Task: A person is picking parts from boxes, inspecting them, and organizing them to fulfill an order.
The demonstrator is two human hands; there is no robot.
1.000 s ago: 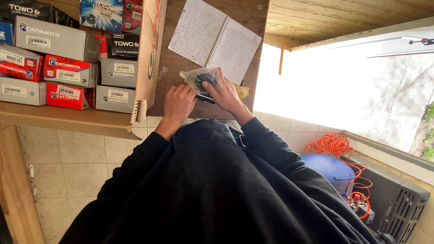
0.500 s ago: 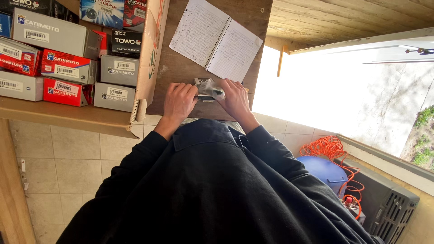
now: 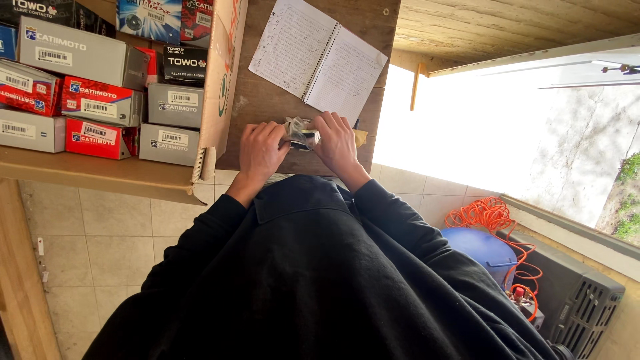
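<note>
Both my hands rest on a wooden tabletop (image 3: 267,107) in front of my black jacket. My left hand (image 3: 261,151) and my right hand (image 3: 337,143) pinch a small clear plastic packet (image 3: 301,133) between them from either side. The packet holds a small dark part and lies low against the wood. An open spiral notebook (image 3: 319,60) with handwritten lines lies on the table just beyond my hands.
A cardboard flap (image 3: 223,80) stands at the table's left edge. Beside it a wooden shelf (image 3: 100,175) carries several grey, red and black parts boxes (image 3: 100,100). At right are a blue container (image 3: 481,248), a coiled orange cord (image 3: 490,217) and a black crate (image 3: 587,300).
The packet, held up mostly in my right hand a second ago, has come down to the tabletop. My left hand has closed in on it from the other side.
</note>
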